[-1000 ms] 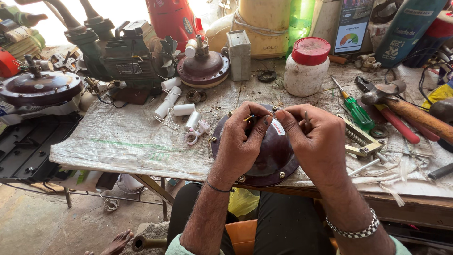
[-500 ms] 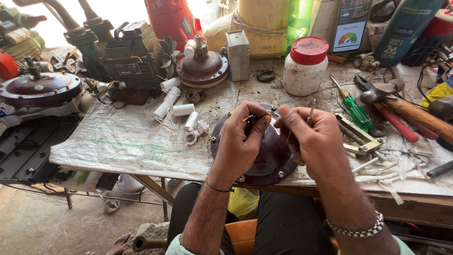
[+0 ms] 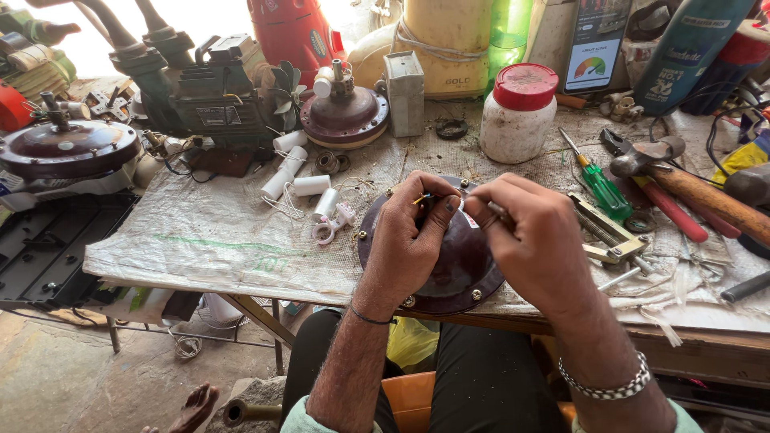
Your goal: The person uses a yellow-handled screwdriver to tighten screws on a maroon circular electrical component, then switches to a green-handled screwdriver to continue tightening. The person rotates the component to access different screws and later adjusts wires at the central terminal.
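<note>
Where the right hand (image 3: 533, 240) earlier held a thin tool upright, now pinches it low against the maroon motor housing (image 3: 437, 256). Left hand (image 3: 409, 240) pinching small yellow wires (image 3: 420, 197). Beyond, red-lidded white jar (image 3: 520, 112), contents unseen.

A workbench (image 3: 241, 240) was covered by a white woven sheet; a maroon motor housing (image 3: 457, 273) was seen at centre, a white jar (image 3: 517, 112) above, a green screwdriver (image 3: 597, 183) and hammer (image 3: 682, 180) at right.

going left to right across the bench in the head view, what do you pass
Dark round motor housing → white tubes → left hand → right hand → green screwdriver → hammer. Both hands pinch thin wires over a maroon round cover.
</note>
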### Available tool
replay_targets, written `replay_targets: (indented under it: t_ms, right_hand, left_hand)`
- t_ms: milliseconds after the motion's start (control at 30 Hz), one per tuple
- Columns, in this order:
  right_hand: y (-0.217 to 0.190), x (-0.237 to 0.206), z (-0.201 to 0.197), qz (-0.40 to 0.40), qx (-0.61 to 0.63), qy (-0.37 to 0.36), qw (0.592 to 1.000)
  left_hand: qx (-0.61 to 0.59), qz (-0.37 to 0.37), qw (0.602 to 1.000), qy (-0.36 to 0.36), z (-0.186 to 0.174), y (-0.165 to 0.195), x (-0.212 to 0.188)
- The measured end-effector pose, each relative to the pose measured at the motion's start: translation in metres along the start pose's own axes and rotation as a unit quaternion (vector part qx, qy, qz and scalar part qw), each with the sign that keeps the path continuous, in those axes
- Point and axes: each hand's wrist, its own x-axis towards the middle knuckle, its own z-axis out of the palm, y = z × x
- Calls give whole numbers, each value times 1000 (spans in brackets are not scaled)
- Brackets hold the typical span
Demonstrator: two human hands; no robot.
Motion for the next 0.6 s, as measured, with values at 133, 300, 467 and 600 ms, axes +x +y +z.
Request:
replay_targets:
  t_ms: [133, 300, 467, 600]
  right_hand:
    - [3, 2, 2, 189, 34, -31, 981]
    - [-4, 1, -1, -14, -35, 68, 997]
    - [-5, -1, -1, -163, -71, 98, 979]
    - [3, 1, 1, -61, -6, 50, 997]
  left_hand:
    - [-5, -3, 1000, 1, 0, -2, 0]
    - [-9, -19, 1000, 2, 0, -3, 0]
    - [-18, -16, 1000, -4, 0, -4, 1]
    - [4, -13, 1000, -4, 0, -4, 0]
